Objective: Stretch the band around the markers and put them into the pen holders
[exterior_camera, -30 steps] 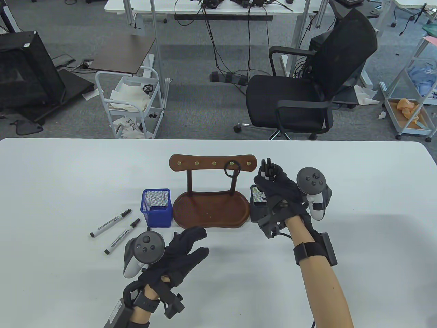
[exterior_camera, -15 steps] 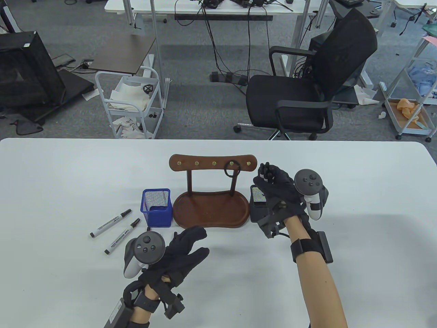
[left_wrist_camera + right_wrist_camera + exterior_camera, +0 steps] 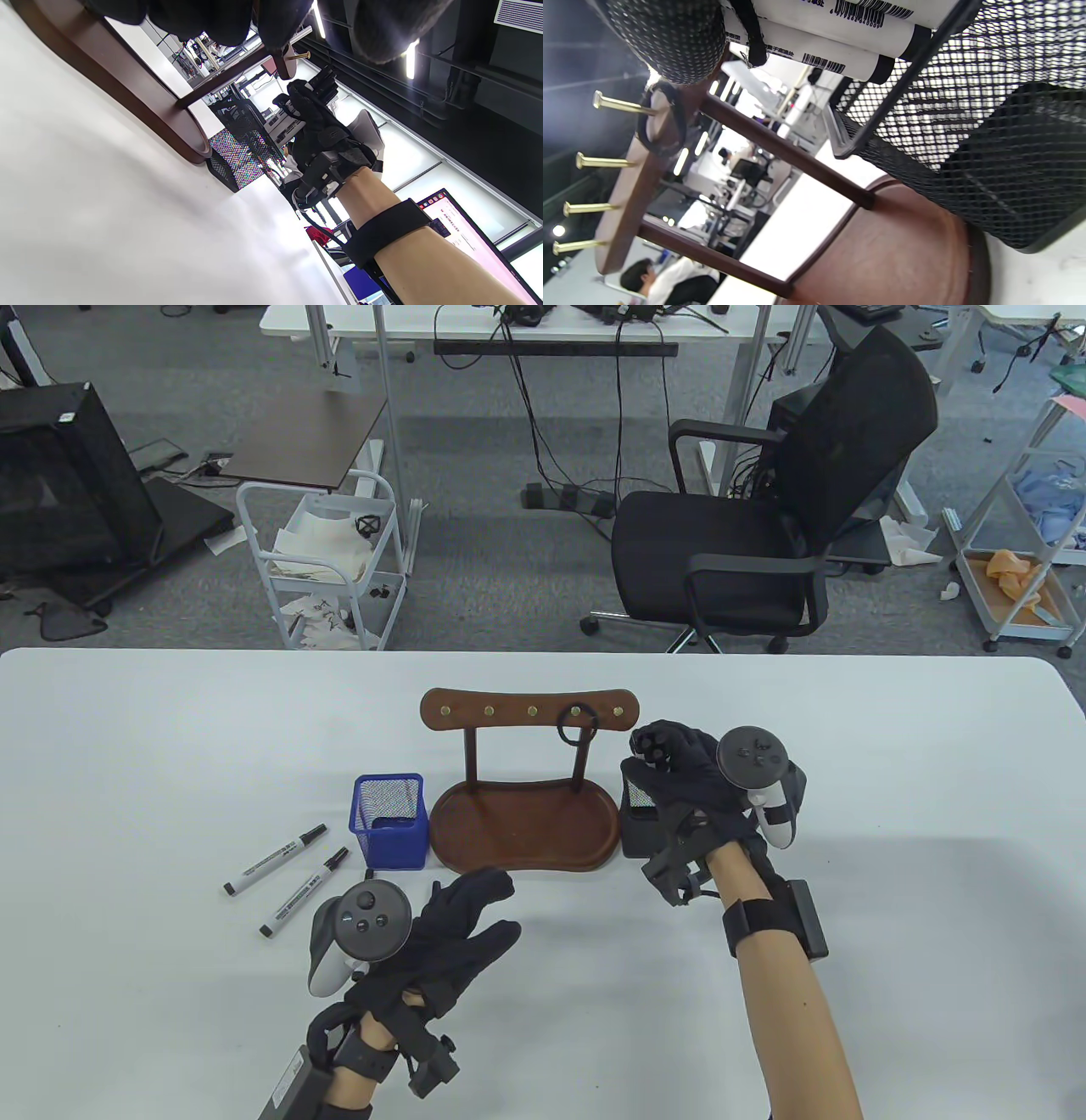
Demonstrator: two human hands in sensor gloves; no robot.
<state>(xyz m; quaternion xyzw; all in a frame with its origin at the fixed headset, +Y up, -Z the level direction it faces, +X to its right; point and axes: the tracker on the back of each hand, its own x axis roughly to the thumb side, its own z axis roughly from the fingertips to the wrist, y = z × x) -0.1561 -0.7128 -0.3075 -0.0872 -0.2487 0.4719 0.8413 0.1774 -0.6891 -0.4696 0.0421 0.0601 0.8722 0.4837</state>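
My right hand [image 3: 679, 763] grips a bundle of white markers [image 3: 648, 745] from the side, over the black mesh pen holder [image 3: 638, 824]. Only their black caps show above the fingers. In the right wrist view a black band [image 3: 751, 29] wraps the markers [image 3: 818, 46], whose lower ends sit inside the mesh holder's [image 3: 988, 148] rim. My left hand [image 3: 462, 920] lies open on the table in front of the wooden stand [image 3: 526, 827]. Two loose markers [image 3: 276, 859] [image 3: 304, 892] lie left of the blue mesh pen holder [image 3: 390, 823].
The wooden stand has a row of brass pegs, and a black band [image 3: 576, 727] hangs on one of them. The stand's oval tray [image 3: 882, 262] sits between the two holders. Behind the table's far edge stand an office chair [image 3: 764, 534] and a white cart [image 3: 322, 560].
My right hand has come down with the marker bundle, so the caps stand lower and the markers now dip into the black holder. The left hand has not moved.
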